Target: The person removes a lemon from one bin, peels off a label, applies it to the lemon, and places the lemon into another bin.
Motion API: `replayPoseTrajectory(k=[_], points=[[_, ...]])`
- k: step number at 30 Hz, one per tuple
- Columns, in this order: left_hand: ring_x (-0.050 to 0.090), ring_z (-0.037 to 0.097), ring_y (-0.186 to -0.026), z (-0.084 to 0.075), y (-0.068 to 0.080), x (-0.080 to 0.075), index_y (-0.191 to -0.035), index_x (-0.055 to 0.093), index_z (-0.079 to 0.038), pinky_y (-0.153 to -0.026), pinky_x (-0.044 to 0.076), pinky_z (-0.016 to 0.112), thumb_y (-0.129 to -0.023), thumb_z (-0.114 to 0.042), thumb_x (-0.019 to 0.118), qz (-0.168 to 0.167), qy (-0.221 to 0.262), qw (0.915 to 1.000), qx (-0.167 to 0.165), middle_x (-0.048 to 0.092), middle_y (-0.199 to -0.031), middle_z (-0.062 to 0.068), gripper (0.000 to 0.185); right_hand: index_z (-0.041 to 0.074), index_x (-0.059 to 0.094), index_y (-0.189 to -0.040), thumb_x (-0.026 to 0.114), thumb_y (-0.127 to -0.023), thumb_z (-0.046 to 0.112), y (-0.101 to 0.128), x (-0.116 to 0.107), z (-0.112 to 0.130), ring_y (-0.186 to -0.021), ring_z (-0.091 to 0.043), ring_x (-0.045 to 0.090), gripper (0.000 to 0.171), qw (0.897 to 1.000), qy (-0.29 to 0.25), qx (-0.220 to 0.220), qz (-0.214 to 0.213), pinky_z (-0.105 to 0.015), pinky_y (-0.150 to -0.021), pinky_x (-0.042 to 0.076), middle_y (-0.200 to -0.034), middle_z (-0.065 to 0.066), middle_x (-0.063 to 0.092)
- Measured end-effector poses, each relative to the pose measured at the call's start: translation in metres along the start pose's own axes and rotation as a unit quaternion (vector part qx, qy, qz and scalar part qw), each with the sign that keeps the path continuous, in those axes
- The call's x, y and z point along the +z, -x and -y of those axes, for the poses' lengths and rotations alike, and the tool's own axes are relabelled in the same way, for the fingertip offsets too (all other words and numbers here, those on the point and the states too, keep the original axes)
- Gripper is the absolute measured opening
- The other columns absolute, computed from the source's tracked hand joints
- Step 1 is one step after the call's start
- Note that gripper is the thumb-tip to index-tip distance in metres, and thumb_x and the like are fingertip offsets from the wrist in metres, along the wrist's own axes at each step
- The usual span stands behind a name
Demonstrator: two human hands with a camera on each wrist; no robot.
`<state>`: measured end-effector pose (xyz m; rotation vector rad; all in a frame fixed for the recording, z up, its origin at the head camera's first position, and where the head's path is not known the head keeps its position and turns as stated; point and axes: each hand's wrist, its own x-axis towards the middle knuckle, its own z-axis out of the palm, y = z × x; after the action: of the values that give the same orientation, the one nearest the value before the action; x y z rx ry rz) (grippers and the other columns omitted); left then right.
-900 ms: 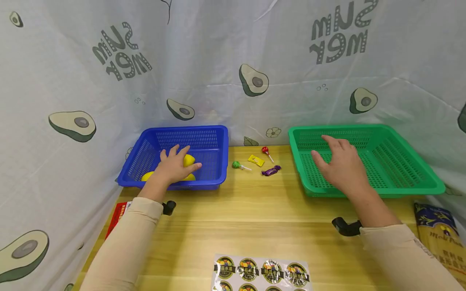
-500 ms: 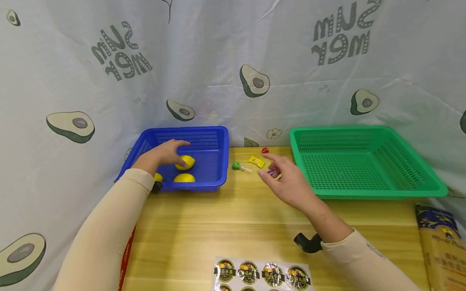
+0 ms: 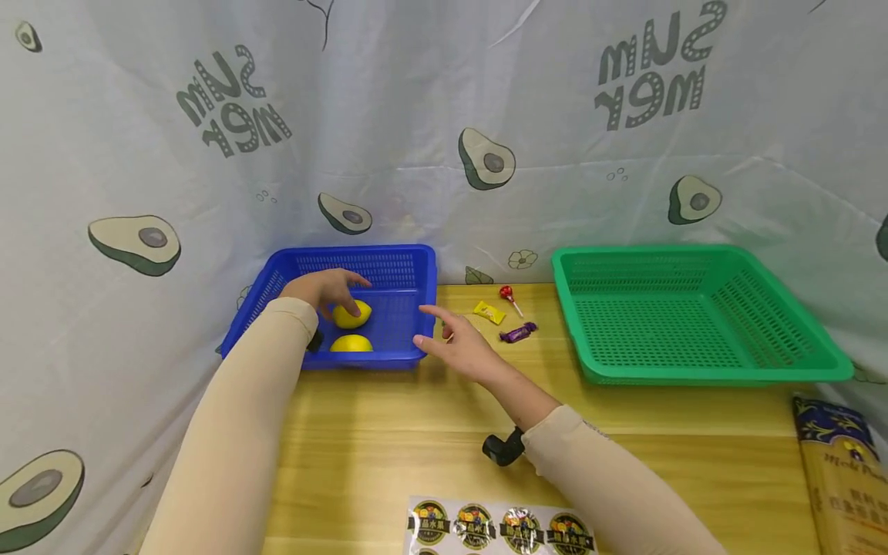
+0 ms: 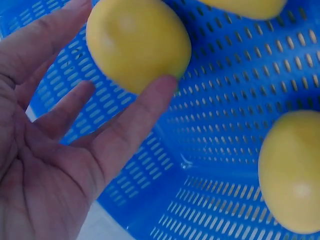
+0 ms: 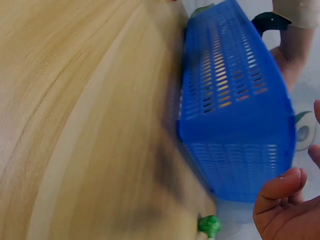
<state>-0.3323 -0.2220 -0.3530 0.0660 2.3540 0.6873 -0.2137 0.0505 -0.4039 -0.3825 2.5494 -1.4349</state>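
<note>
My left hand (image 3: 330, 287) reaches into the blue basket (image 3: 409, 266) with loosely spread fingers (image 4: 134, 116), the tips touching a yellow lemon (image 4: 137, 42) without closing round it. That lemon (image 3: 352, 314) lies mid-basket, a second lemon (image 3: 350, 344) sits nearer the front wall, and the left wrist view shows a third lemon (image 4: 245, 5) at its top edge. My right hand (image 3: 447, 343) hovers open over the wooden table (image 3: 430, 432) by the basket's front right corner. In the right wrist view a green lollipop (image 5: 209, 225) lies just below its fingers (image 5: 280, 192).
A yellow candy (image 3: 489, 312), a red lollipop (image 3: 506, 293) and a purple candy (image 3: 518, 332) lie between the baskets. An empty green basket (image 3: 701, 254) stands at the right. A sticker sheet (image 3: 499, 528) lies at the front edge, a printed packet (image 3: 842, 462) at far right. An avocado-print curtain (image 3: 444, 116) closes the back.
My right hand left the green basket and swept left across the candies to the blue basket's corner. My left hand shifted further back in the blue basket, still on the lemon.
</note>
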Motion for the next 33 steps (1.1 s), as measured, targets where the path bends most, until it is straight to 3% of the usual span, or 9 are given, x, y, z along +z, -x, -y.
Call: replayPoseTrajectory(k=[6,11,21,27,30,33], points=[[0.038,0.041,-0.146,0.001,-0.001,0.005,-0.153,0.047,-0.012,-0.109,0.05,0.054,-0.097,-0.002,0.067,0.019,-0.001,0.9995,-0.025,0.033,-0.163,0.019,0.06,0.025,0.049,-0.151,0.068,-0.099,0.035,-0.005,0.012,-0.006,-0.068,-0.018,0.044,0.056,0.999,-0.03,0.029,0.015,-0.028,-0.058,0.036,-0.094,-0.007,0.045],[0.044,0.04,-0.14,0.001,0.001,0.003,-0.148,0.054,-0.011,-0.109,0.051,0.051,-0.096,-0.001,0.067,0.01,-0.016,0.9993,-0.031,0.041,-0.156,0.022,0.054,0.027,0.049,-0.151,0.066,-0.1,0.035,-0.005,0.014,-0.005,-0.068,-0.018,0.045,0.055,0.999,-0.035,0.029,0.016,-0.027,-0.058,0.037,-0.093,-0.007,0.046],[0.05,0.042,-0.135,-0.017,0.031,-0.014,-0.151,0.049,-0.01,-0.102,0.056,0.05,-0.1,-0.007,0.064,0.011,-0.033,0.999,0.026,0.038,-0.156,0.025,0.054,0.032,0.049,-0.149,0.068,-0.098,0.039,-0.007,0.011,-0.007,-0.065,-0.017,0.043,0.055,0.998,-0.034,0.039,0.024,-0.027,-0.057,0.035,-0.089,-0.004,0.047],[0.065,0.034,-0.112,-0.022,0.069,-0.012,-0.149,0.051,-0.012,-0.091,0.061,0.043,-0.098,-0.016,0.069,-0.058,-0.05,0.9925,0.095,0.045,-0.15,0.025,0.054,0.032,0.048,-0.15,0.067,-0.099,0.039,-0.007,0.011,-0.008,-0.066,-0.017,0.043,0.055,0.998,-0.034,0.038,0.021,-0.027,-0.057,0.035,-0.088,-0.004,0.048],[0.069,0.028,-0.097,-0.021,0.095,0.003,-0.147,0.052,-0.013,-0.086,0.062,0.04,-0.097,-0.02,0.07,-0.112,-0.036,0.987,0.109,0.049,-0.144,0.024,0.054,0.032,0.048,-0.15,0.066,-0.099,0.039,-0.007,0.012,-0.01,-0.067,-0.017,0.044,0.054,0.998,-0.042,0.04,0.02,-0.027,-0.057,0.035,-0.088,-0.005,0.048],[0.07,0.026,-0.087,-0.018,0.123,0.03,-0.146,0.052,-0.013,-0.078,0.061,0.036,-0.096,-0.022,0.071,-0.162,0.002,0.9799,0.116,0.053,-0.139,0.022,0.054,0.032,0.048,-0.15,0.066,-0.099,0.039,-0.007,0.01,-0.013,-0.068,-0.017,0.045,0.055,0.998,-0.044,0.044,0.018,-0.026,-0.058,0.036,-0.089,-0.004,0.049]])
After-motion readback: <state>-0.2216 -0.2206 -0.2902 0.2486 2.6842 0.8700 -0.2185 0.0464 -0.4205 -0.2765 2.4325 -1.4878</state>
